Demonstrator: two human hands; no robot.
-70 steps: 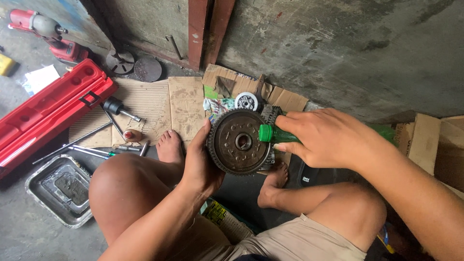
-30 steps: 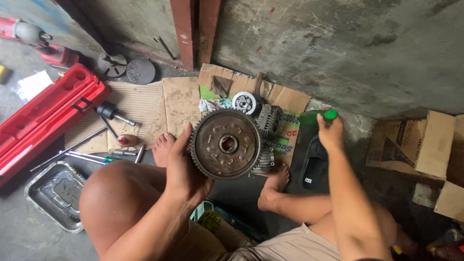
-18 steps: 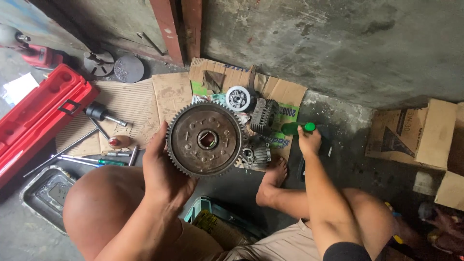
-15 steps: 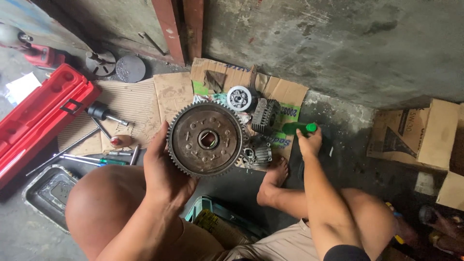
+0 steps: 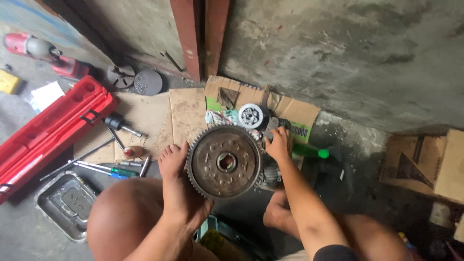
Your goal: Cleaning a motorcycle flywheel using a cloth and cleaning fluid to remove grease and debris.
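My left hand (image 5: 186,205) was clamped on the big toothed gear wheel (image 5: 224,162), palm behind it and fingers wrapped over its lower left rim, so that the rusty round face with its centre hole tilted up toward me. I held it above my knees, just over the edge of the flattened cardboard (image 5: 188,113) on the concrete floor. My right hand (image 5: 278,145) reached past the wheel's right edge down to the small metal parts lying on the cardboard; the fingers were curled there, but I could not tell whether they had closed on anything. A green bottle (image 5: 309,151) lay just beside that hand, and a small white round part (image 5: 251,116) sat just above the wheel. To my left lay a red tool case (image 5: 48,133), a few loose hand tools (image 5: 101,166) and a metal tray (image 5: 65,205).
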